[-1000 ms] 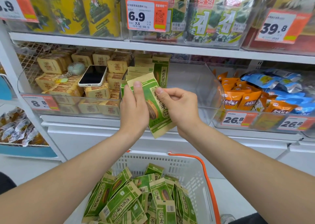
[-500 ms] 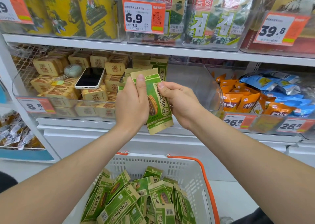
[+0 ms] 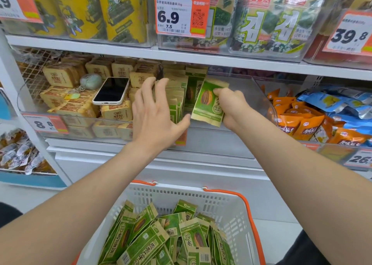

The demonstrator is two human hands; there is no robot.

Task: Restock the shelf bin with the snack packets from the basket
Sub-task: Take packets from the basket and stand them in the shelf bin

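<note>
My right hand grips a green and tan snack packet by its upper right, holding it tilted over the front of the clear shelf bin. A row of matching packets stands upright at the bin's left side. My left hand is open with fingers spread, its fingertips against that row and holding nothing. Below, the white basket with orange handles holds several more green packets.
A phone lies on tan snack blocks in the bin to the left, beside a keychain. Orange and blue snack bags fill the bin to the right. Seaweed packs and price tags sit on the shelf above.
My left hand let go of the packet and spread open against the standing row. My right hand carried the packet forward and right, into the bin.
</note>
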